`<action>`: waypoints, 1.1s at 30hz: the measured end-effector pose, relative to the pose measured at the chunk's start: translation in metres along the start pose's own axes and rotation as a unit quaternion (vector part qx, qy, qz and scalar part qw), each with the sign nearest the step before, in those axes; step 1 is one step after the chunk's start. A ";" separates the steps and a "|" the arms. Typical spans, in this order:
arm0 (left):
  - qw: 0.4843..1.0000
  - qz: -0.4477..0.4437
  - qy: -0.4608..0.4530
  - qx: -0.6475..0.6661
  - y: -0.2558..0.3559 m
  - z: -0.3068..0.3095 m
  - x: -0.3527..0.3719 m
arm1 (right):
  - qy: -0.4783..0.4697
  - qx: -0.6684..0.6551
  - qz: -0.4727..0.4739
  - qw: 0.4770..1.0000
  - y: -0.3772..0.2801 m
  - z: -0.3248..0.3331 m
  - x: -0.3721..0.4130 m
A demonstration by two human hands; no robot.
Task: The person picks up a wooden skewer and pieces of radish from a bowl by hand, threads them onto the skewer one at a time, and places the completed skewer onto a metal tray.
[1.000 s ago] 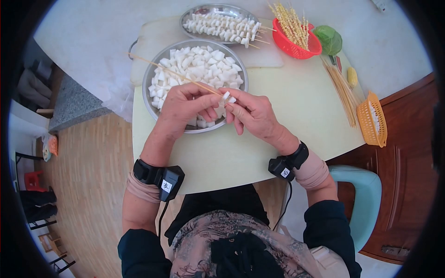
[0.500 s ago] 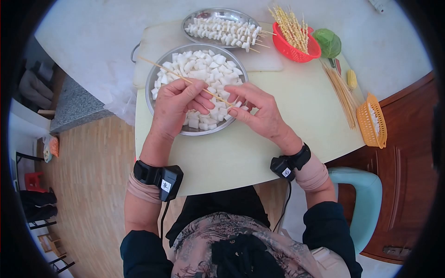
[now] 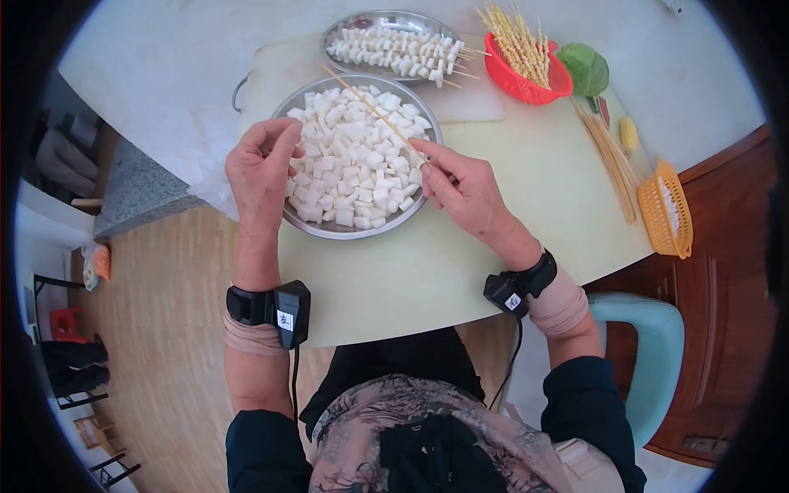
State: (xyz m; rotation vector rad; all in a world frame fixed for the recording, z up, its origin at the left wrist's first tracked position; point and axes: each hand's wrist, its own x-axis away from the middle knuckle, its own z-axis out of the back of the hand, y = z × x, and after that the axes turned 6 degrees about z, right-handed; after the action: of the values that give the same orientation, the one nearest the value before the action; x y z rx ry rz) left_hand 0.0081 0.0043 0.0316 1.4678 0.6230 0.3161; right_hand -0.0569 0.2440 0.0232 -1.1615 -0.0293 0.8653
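Skewer (image 3: pixel 370 107) pinched at its near end by the right hand (image 3: pixel 464 193), slanting away over white cubes (image 3: pixel 353 164); left hand (image 3: pixel 259 168) curls beside them, grip unclear. Piercing each cube dead centre would likely serve best.

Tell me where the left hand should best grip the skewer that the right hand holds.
Probably the bare middle of the skewer, pinched from the left: the right hand holds its near end, and the rest slants free over the bowl.
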 end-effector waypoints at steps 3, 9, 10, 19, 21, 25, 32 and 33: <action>0.995 -0.020 0.038 -0.087 -0.010 0.002 -0.005 | 0.019 0.070 0.042 0.996 0.009 -0.001 0.000; 0.946 -0.200 -0.019 -0.253 -0.011 -0.003 -0.005 | -0.001 0.166 0.029 0.986 0.003 0.011 -0.003; 0.931 -0.226 -0.025 -0.285 -0.015 -0.004 -0.007 | 0.000 0.166 0.031 0.986 0.004 0.014 -0.004; 0.856 -0.278 -0.039 -0.434 -0.004 -0.028 -0.026 | -0.058 0.187 0.043 0.980 0.005 0.019 -0.004; 0.847 -0.256 -0.031 -0.465 -0.003 -0.032 -0.031 | -0.052 0.173 0.063 0.982 0.007 0.017 -0.003; 0.882 -0.174 -0.026 -0.438 -0.014 -0.026 -0.042 | -0.059 0.165 0.059 0.983 0.004 0.018 -0.003; 0.991 -0.039 0.040 -0.124 -0.018 -0.003 -0.019 | -0.007 0.150 0.108 0.983 0.000 0.011 -0.001; 0.990 -0.040 0.043 -0.129 -0.016 0.000 -0.017 | -0.001 0.140 0.128 0.982 -0.001 0.009 -0.001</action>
State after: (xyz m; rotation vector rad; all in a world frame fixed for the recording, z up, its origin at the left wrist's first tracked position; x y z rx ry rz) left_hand -0.0080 -0.0070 0.0191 1.1841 0.6816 0.3833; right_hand -0.0608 0.2506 0.0286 -0.9117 0.2385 1.0600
